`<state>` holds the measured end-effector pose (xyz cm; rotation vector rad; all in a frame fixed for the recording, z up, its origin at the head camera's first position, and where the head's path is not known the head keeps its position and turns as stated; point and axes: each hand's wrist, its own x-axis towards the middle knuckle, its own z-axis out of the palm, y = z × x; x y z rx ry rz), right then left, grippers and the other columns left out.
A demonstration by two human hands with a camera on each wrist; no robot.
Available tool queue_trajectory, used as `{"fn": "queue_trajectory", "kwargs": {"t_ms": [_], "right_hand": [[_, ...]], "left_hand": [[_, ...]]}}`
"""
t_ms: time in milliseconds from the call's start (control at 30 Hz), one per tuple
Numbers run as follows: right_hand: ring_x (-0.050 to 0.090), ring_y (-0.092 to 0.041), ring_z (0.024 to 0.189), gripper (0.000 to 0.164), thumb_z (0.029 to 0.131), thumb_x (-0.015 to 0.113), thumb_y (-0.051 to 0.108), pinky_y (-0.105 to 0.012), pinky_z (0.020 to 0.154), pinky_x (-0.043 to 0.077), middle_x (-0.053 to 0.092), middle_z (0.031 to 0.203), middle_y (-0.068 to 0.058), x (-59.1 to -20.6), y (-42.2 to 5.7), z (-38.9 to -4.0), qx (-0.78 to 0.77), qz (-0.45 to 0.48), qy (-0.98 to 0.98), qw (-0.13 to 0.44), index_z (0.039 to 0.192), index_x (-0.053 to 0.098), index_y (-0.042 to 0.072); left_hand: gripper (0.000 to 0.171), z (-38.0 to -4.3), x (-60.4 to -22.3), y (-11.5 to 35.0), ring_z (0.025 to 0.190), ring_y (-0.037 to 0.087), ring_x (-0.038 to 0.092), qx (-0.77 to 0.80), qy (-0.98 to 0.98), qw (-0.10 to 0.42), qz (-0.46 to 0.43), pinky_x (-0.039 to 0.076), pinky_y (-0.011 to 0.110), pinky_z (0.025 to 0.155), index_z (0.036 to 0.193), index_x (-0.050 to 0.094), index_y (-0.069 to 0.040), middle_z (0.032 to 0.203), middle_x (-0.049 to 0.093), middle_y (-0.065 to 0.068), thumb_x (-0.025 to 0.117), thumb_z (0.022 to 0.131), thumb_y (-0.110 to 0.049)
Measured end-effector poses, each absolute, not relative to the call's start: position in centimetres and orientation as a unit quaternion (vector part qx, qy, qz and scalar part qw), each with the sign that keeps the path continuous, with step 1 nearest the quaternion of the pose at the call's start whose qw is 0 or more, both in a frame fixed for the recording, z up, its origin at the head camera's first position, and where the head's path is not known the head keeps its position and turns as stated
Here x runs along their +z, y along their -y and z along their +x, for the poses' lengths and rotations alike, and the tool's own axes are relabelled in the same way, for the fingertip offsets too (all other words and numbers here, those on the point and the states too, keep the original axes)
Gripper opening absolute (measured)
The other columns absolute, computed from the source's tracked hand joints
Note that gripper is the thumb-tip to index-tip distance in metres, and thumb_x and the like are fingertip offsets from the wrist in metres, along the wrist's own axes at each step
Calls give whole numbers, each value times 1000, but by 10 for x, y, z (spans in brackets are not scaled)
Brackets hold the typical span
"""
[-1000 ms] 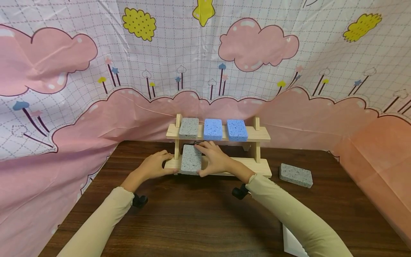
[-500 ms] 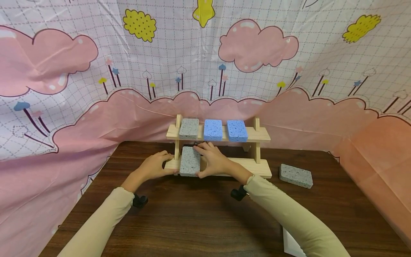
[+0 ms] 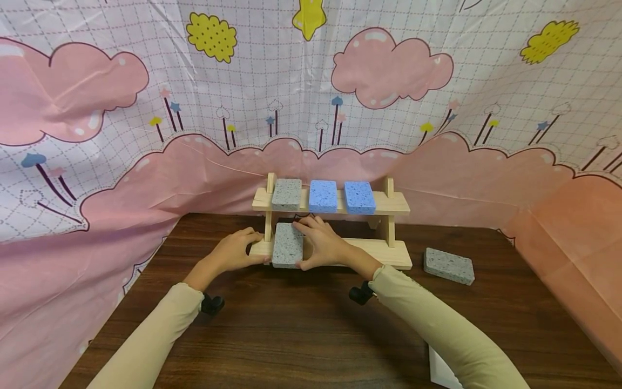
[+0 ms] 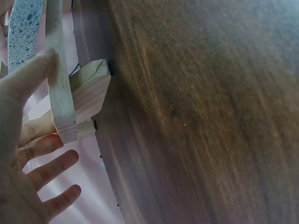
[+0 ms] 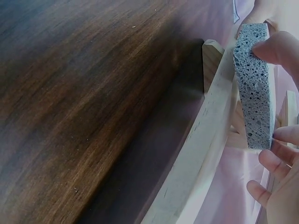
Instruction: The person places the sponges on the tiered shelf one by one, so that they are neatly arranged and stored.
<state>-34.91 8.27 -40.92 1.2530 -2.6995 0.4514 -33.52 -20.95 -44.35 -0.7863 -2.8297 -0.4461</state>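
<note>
While the wooden rack (image 3: 389, 204) stands at the far edge of the dark table (image 3: 301, 335), we find both hands working at its lower shelf (image 3: 379, 251). Our right hand (image 3: 322, 243) grasps a grey sponge (image 3: 288, 245), thumb at the near edge and fingers over the far edge. The sponge lies at the left end of that lower shelf, its near end overhanging the shelf front. In the right wrist view the same grey sponge (image 5: 254, 84) sits on the shelf board, with a fingertip on its upper corner and other fingers curled at its lower end.

Our left hand (image 3: 236, 250) rests against the left end of the rack, beside the left upright. In the left wrist view the left hand (image 4: 23, 154) lies with the thumb along the board's end and the fingers spread and straight below it; it clasps nothing.

On the upper shelf (image 3: 393, 203) we note three sponges in a row: a second grey sponge (image 3: 286, 194) at the left, then two blue sponges (image 3: 323, 195) side by side. A third grey sponge (image 3: 448, 265) lies on the table to the right of the rack, apart from it. A white sheet corner (image 3: 439, 370) shows at the near right edge of the table. A pink cloud-printed cloth (image 3: 97, 162) hangs behind and to both sides.
</note>
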Motion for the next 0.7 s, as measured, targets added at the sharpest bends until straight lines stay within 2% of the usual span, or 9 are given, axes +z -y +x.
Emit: {"fn": "queue_trajectory", "kwargs": {"t_ms": [267,433,700], "right_hand": [[44,-28,124,104,74,85,50,-48,95,44,45,152,-14,-409,-81,-348,156,417,894,62,157,40,7],[44,-27,120,104,74,86,49,-47,94,43,45,153,-14,-410,-78,-347,156,415,894,60,156,40,7],[44,-28,120,103,74,86,48,-48,95,43,45,153,-15,-411,-76,-348,154,414,895,60,155,42,4]], "left_hand": [[61,-337,-444,210,108,32,66,-148,950,85,-263,56,53,90,132,68,-10,124,65,10,77,88,-51],[61,-337,-445,210,106,31,67,-152,948,89,-265,56,52,88,132,68,-9,123,65,10,77,87,-51],[63,-336,-445,210,113,34,66,-151,950,83,-262,55,54,93,133,67,-8,126,64,11,75,89,-52]]}}
